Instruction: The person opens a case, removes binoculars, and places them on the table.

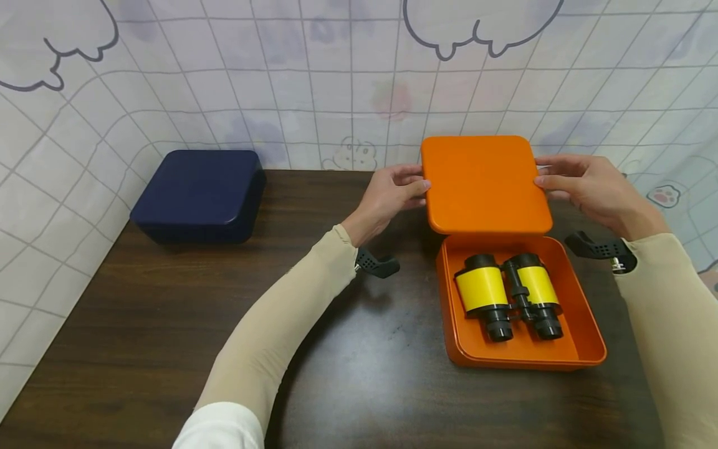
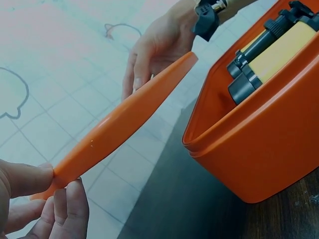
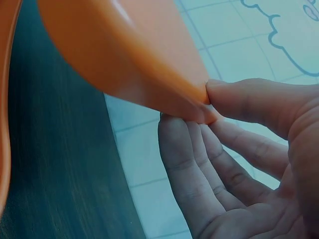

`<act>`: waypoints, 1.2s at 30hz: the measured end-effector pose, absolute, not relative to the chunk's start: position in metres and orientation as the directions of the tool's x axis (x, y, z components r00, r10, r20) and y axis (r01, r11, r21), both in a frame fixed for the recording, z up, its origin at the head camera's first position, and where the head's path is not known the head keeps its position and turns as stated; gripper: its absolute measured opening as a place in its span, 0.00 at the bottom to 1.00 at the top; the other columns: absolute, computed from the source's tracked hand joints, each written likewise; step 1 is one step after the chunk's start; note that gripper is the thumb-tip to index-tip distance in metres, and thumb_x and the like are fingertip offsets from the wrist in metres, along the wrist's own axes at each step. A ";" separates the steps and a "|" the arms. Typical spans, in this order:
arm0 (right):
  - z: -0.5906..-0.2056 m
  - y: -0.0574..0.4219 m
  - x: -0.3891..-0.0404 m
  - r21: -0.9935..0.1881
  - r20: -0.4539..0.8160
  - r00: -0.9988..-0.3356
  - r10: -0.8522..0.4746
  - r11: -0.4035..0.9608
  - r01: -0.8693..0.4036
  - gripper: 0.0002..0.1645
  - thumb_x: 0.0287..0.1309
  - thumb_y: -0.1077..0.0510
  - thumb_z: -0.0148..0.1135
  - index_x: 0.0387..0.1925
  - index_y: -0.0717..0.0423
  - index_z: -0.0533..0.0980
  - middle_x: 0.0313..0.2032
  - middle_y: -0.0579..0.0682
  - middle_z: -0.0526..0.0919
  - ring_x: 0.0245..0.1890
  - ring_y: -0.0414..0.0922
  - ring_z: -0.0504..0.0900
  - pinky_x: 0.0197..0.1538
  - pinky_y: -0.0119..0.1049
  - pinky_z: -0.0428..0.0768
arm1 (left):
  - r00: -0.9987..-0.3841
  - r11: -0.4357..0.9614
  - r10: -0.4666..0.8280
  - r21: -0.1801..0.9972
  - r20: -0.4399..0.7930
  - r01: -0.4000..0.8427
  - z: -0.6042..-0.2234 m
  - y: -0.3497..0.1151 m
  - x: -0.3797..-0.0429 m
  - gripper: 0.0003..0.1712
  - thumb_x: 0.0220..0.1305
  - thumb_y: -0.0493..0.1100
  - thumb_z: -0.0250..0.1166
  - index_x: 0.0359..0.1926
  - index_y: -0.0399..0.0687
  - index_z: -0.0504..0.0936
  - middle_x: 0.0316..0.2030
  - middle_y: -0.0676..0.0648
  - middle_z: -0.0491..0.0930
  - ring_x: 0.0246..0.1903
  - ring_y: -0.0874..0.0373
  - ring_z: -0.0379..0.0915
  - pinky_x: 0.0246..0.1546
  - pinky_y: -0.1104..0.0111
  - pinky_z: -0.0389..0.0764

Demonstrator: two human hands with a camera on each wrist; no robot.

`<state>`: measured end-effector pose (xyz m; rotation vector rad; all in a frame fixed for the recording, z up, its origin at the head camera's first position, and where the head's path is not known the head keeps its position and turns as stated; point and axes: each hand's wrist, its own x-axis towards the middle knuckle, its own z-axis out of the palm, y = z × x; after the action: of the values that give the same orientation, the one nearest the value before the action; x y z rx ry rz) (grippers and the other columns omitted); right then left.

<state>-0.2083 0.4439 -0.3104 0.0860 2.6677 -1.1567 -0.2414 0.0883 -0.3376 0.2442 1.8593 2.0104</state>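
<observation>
Between both hands, an orange lid (image 1: 485, 184) is held tilted behind the orange box (image 1: 457, 349). My left hand (image 1: 388, 198) pinches its left edge, thumb on top and fingers beneath. At the opposite edge my right hand (image 1: 597, 187) pinches it the same way; the right wrist view shows that thumb (image 3: 249, 102) against the rim. Inside the uncovered box lie yellow and black binoculars (image 1: 483, 288), eyepieces toward me. In the left wrist view the lid (image 2: 119, 122) appears edge-on, raised and apart from the box wall (image 2: 249, 159).
A dark blue closed case (image 1: 199, 196) stands at the back left of the brown wooden table (image 1: 140, 337). Behind the table hangs a white gridded cloth (image 1: 348, 81) with cartoon drawings. Black wrist mounts (image 1: 378, 263) stick out below both hands.
</observation>
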 end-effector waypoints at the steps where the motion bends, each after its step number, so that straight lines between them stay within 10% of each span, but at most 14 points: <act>1: -0.311 0.444 -0.209 -0.709 -0.234 -0.971 -0.037 0.691 0.145 0.48 0.65 0.30 0.60 0.79 0.45 0.61 0.60 0.34 0.77 0.51 0.27 0.78 0.49 0.15 0.80 | -0.910 -0.039 0.390 0.985 -0.139 -0.167 -0.338 0.089 -0.242 0.26 0.71 0.39 0.67 0.68 0.42 0.76 0.55 0.42 0.83 0.47 0.54 0.86 0.53 0.64 0.88; 12: -0.316 0.446 -0.218 -0.689 -0.254 -0.967 -0.020 0.706 0.166 0.50 0.64 0.27 0.58 0.80 0.44 0.60 0.69 0.45 0.74 0.53 0.29 0.76 0.74 0.61 0.69 | -0.915 -0.056 0.380 0.984 -0.134 -0.167 -0.341 0.095 -0.249 0.25 0.73 0.39 0.64 0.69 0.40 0.76 0.58 0.41 0.82 0.49 0.52 0.85 0.60 0.57 0.85; 20: -0.324 0.451 -0.222 -0.696 -0.274 -0.961 -0.043 0.698 0.167 0.51 0.65 0.28 0.57 0.81 0.45 0.58 0.75 0.54 0.68 0.56 0.31 0.75 0.74 0.63 0.68 | -0.910 -0.044 0.394 0.986 -0.131 -0.162 -0.346 0.100 -0.250 0.26 0.73 0.36 0.64 0.69 0.38 0.75 0.55 0.40 0.81 0.48 0.55 0.84 0.57 0.63 0.86; 27: -0.328 0.456 -0.221 -0.658 -0.301 -0.950 -0.087 0.740 0.141 0.47 0.70 0.31 0.55 0.81 0.44 0.56 0.74 0.55 0.66 0.58 0.32 0.75 0.62 0.30 0.82 | -0.905 -0.009 0.394 0.984 -0.160 -0.178 -0.351 0.105 -0.252 0.26 0.73 0.37 0.64 0.69 0.39 0.75 0.54 0.43 0.81 0.48 0.55 0.84 0.57 0.65 0.86; 36: -0.334 0.458 -0.222 -0.648 -0.322 -0.941 -0.103 0.749 0.140 0.48 0.70 0.31 0.54 0.82 0.44 0.54 0.75 0.57 0.64 0.67 0.50 0.71 0.74 0.59 0.70 | -0.899 0.028 0.394 0.980 -0.192 -0.197 -0.355 0.108 -0.253 0.26 0.73 0.36 0.64 0.70 0.41 0.75 0.56 0.42 0.81 0.52 0.53 0.84 0.57 0.66 0.86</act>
<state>-0.2221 0.4577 -0.3337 0.0287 2.6099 -1.0061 -0.2530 0.1084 -0.3552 0.2002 1.9001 1.9247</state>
